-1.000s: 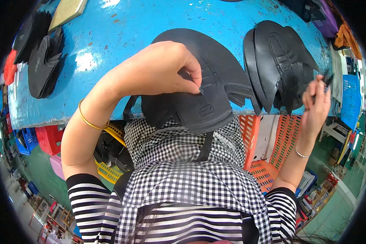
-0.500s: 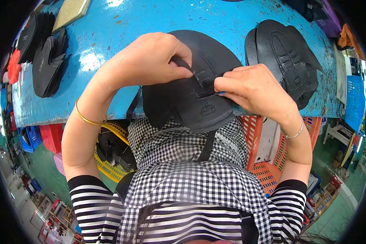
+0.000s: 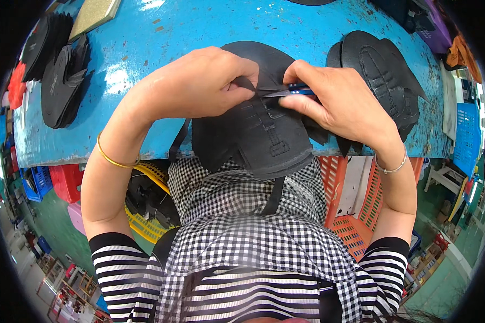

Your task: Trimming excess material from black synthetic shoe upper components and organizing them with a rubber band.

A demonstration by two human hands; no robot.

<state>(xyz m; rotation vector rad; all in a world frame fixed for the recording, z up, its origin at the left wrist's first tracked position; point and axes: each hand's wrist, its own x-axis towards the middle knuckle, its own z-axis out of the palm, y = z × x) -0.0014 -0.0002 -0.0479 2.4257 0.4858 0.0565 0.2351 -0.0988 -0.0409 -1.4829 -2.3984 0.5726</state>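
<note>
A black stitched shoe upper (image 3: 226, 129) lies before me, its lower edge overhanging the table toward my lap. With fingertips closed, my left hand (image 3: 199, 81) pinches a narrow black strip (image 3: 244, 83) that rises from the upper's stitched middle. Blue-handled thread snips (image 3: 302, 90) are gripped in my right hand (image 3: 342, 102). Their two pointed blades are apart and reach left, close to the pinched strip. Whether the blades touch the strip or a thread, I cannot tell.
More black stitched uppers (image 3: 380, 75) are piled at the right on the blue table (image 3: 161, 48). Stacked black sole-shaped pieces (image 3: 59, 89) lie at the left. An orange basket (image 3: 334, 185) and a yellow basket (image 3: 145, 229) stand below the table edge.
My right hand has moved up and its snips now show, blades apart near the left fingers. The left hand still pinches the strip. The piled uppers at the right have shifted slightly.
</note>
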